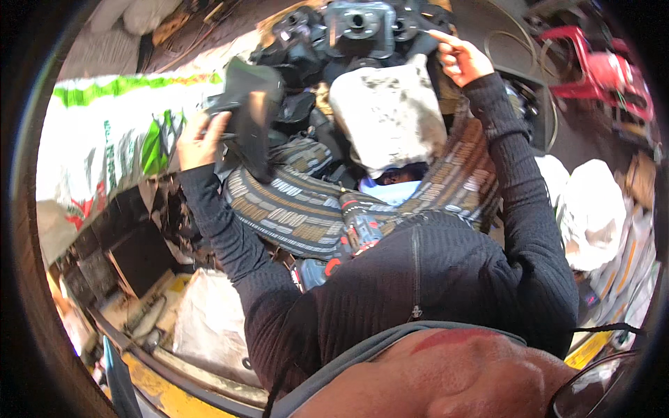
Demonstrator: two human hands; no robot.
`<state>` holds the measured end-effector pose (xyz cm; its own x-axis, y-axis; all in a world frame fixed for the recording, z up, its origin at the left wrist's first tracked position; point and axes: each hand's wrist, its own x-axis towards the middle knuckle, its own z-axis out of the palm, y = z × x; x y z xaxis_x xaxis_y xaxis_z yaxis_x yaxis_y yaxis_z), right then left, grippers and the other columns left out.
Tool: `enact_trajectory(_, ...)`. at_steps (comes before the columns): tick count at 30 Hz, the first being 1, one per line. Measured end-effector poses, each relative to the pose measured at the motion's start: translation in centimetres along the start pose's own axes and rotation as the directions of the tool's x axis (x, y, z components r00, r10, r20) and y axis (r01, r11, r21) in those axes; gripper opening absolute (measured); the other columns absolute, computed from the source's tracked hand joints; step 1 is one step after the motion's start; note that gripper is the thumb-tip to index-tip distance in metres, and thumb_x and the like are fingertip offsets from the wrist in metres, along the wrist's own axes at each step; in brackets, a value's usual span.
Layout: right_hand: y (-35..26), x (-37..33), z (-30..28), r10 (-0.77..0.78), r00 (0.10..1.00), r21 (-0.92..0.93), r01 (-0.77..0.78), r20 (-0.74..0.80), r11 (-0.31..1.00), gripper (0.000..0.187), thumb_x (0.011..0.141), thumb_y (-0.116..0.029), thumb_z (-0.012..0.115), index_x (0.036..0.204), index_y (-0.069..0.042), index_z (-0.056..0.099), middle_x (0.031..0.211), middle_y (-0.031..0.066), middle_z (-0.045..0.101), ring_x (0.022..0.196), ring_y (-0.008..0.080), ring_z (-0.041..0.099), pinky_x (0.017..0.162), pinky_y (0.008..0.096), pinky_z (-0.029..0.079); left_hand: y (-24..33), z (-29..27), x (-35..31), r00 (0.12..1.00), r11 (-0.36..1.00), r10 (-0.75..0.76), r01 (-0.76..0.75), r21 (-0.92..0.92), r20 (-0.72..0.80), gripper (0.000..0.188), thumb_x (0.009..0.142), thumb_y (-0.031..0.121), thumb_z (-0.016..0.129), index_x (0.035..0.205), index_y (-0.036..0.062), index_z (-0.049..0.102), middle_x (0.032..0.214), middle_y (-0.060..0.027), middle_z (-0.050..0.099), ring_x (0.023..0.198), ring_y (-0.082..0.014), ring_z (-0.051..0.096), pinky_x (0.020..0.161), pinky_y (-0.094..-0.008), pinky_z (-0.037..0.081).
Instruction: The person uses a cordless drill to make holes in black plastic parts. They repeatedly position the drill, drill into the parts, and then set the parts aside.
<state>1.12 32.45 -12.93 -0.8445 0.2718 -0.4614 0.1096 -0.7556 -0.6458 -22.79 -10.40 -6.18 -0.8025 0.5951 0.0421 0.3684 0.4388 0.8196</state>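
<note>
My left hand (200,139) grips the near edge of a dark moulded plastic part (245,104), which is tilted up above my lap and smeared by motion. My right hand (465,61) is raised at the far right of the pile, its upper finger stretched out towards black plastic parts (406,26) and its other fingers loosely curled. I see nothing held in it. Between my hands lies a stained white sack (390,115). A cordless drill (360,226) lies on my lap, against my patterned trousers (296,205).
More black parts, one with a round socket (359,24), are heaped at the far middle. A large white and green sack (104,132) fills the left. White bags (592,212) stand at the right, with a red plastic chair (571,63) beyond. A yellow edge (164,386) runs along the lower left.
</note>
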Motion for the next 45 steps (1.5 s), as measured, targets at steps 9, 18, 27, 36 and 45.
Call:
enact_trajectory(9,-2.1,-15.1,-27.5,-0.515,0.171,-0.405,0.433,-0.840,0.805,0.032,0.086,-0.023,0.048,0.111,-0.006,0.057,0.057,0.0011,0.045,0.047,0.0176,0.044,0.045,0.0354,0.040,6.5,28.2,-1.8,0.630,0.604,0.485,-0.743,0.289,0.606,0.030,0.073,0.031,0.068,0.079,0.0037,0.060,0.100,-0.0140,0.058,0.088,-0.0304,0.059,0.075,-0.0371,0.048)
enact_trajectory(18,5.9,-10.5,-32.9,-0.680,0.320,-0.734,-0.468,-0.660,0.493,0.039,0.068,-0.043,0.066,0.097,-0.016,0.067,0.098,0.0092,0.064,0.093,0.0267,0.061,0.084,0.0355,0.045,5.2,28.3,-4.5,0.801,0.750,0.518,-0.594,0.293,0.300,0.017,0.073,0.021,0.068,0.084,0.0089,0.063,0.103,-0.0127,0.059,0.088,-0.0292,0.059,0.076,-0.0376,0.047)
enact_trajectory(27,0.8,-14.2,-22.7,-0.823,0.341,-0.885,-0.067,-0.454,0.460,0.033,0.074,-0.036,0.066,0.089,-0.007,0.068,0.079,0.0083,0.067,0.070,0.0149,0.063,0.067,0.0276,0.048,3.4,22.5,-5.7,0.885,0.840,0.462,-0.456,0.294,0.054,0.013,0.074,0.017,0.066,0.083,0.0075,0.062,0.085,-0.0091,0.063,0.079,-0.0246,0.062,0.069,-0.0319,0.049)
enact_trajectory(36,9.9,-7.9,1.0,-0.330,0.873,-0.912,0.253,0.359,-0.324,0.019,0.080,-0.031,0.057,0.085,-0.013,0.062,0.084,0.0038,0.062,0.077,0.0245,0.060,0.071,0.0372,0.047,5.4,20.5,-8.1,0.959,0.938,0.271,-0.282,0.203,0.079,0.017,0.075,0.017,0.066,0.088,0.0056,0.064,0.083,-0.0108,0.063,0.074,-0.0227,0.063,0.066,-0.0301,0.050)
enact_trajectory(45,13.1,-4.9,0.0,-0.207,0.838,-0.785,0.346,0.504,-0.514,0.015,0.079,-0.027,0.059,0.085,-0.014,0.060,0.080,0.0045,0.059,0.076,0.0231,0.061,0.063,0.0367,0.047,9.9,10.3,-20.0,0.747,0.962,-0.182,-0.001,0.274,0.639,0.052,0.074,0.021,0.065,0.120,0.0070,0.047,0.113,-0.0152,0.052,0.100,-0.0274,0.055,0.080,-0.0331,0.047)
